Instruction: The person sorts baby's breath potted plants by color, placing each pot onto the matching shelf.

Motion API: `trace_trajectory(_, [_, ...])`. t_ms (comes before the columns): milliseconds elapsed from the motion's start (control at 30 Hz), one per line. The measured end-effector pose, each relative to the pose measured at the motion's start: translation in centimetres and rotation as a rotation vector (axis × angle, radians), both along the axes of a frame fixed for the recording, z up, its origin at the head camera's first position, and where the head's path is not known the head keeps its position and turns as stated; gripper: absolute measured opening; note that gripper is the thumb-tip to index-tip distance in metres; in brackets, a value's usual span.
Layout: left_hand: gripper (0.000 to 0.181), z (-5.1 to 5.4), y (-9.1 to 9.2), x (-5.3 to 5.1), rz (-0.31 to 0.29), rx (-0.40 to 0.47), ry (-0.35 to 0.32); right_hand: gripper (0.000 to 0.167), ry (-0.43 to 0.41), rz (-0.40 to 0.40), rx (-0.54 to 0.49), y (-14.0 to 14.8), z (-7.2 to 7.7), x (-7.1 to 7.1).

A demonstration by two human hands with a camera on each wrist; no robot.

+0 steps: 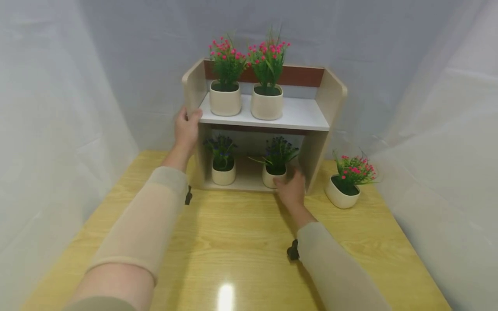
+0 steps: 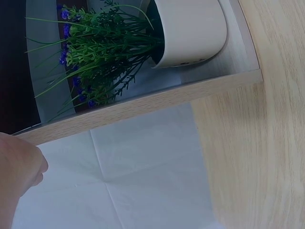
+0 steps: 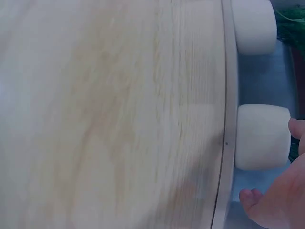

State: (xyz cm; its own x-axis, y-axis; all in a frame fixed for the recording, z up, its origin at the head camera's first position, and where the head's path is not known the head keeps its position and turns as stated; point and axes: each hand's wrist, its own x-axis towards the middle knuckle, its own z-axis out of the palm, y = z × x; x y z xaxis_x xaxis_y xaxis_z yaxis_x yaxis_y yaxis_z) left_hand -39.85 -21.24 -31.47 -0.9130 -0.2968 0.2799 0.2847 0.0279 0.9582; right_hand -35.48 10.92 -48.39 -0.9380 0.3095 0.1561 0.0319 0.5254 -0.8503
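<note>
A two-tier wooden shelf (image 1: pixel 268 125) stands on the table. My left hand (image 1: pixel 187 128) grips its left side panel (image 2: pixel 143 106), thumb at the front edge; in the left wrist view part of that hand is cut off. On the lower tier, my right hand (image 1: pixel 292 188) holds the right-hand flower pot (image 1: pixel 274 178), a cream pot with purple flowers. The thumb (image 3: pixel 296 128) touches the pot, while the visible lower fingertips (image 3: pixel 251 195) curl beside it, slightly apart; the other fingers are hidden. Another purple-flowered pot (image 1: pixel 223 175) sits at the lower left.
Two pink-flowered pots, one at the left (image 1: pixel 225 101) and one near the middle (image 1: pixel 266 105), stand on the upper tier. A third pink-flowered pot (image 1: pixel 342 194) is on the wooden table (image 1: pixel 233 242), right of the shelf. White sheeting (image 1: pixel 439 129) hangs around the table.
</note>
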Motion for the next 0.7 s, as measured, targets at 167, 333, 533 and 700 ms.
trace_trajectory(167, [0.056,0.1,0.0,0.1,0.000,-0.013,-0.011,0.084,0.063,-0.006,-0.053,1.1,0.8,1.3])
trace_trajectory(333, [0.055,0.0,-0.3,0.2,0.000,-0.040,-0.025,0.074,0.135,0.018,-0.161,2.4,1.4,2.9])
trace_trajectory(533, [0.053,-0.1,-0.3,0.3,-0.009,-0.042,-0.017,0.071,0.144,-0.011,-0.256,4.2,1.7,5.4])
trace_trajectory(700, [0.054,0.0,-0.2,0.3,-0.014,-0.051,-0.024,0.063,0.196,-0.051,-0.325,5.4,2.2,7.0])
